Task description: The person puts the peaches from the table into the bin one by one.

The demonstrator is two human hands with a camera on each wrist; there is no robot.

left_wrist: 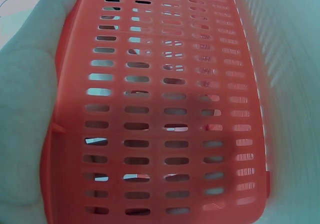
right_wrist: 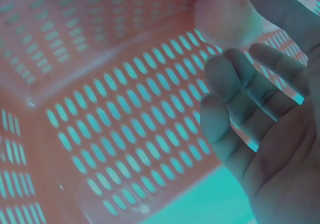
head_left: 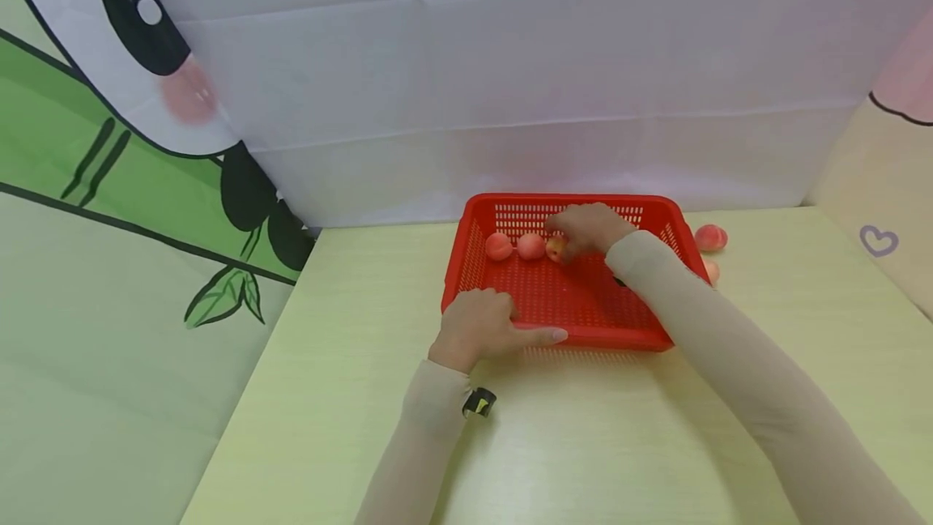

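Observation:
A red plastic basket (head_left: 561,298) with slotted walls sits on the table. At its near left corner my left hand (head_left: 477,326) grips the rim, thumb laid along the front edge. My right hand (head_left: 589,229) reaches inside toward the back wall. Three peaches form a row there: a left peach (head_left: 499,246), a middle peach (head_left: 531,246) and a yellowish-red peach (head_left: 555,249) right at my right fingertips. In the right wrist view, a peach (right_wrist: 227,15) appears just past loosely bent fingers (right_wrist: 222,76), which are not wrapped round it.
Right of the basket, a red peach (head_left: 710,238) lies on the pale wooden table (head_left: 350,395). A paler peach (head_left: 711,271) beside it is partly hidden by the basket and sleeve. A printed cloth (head_left: 437,104) hangs behind the table.

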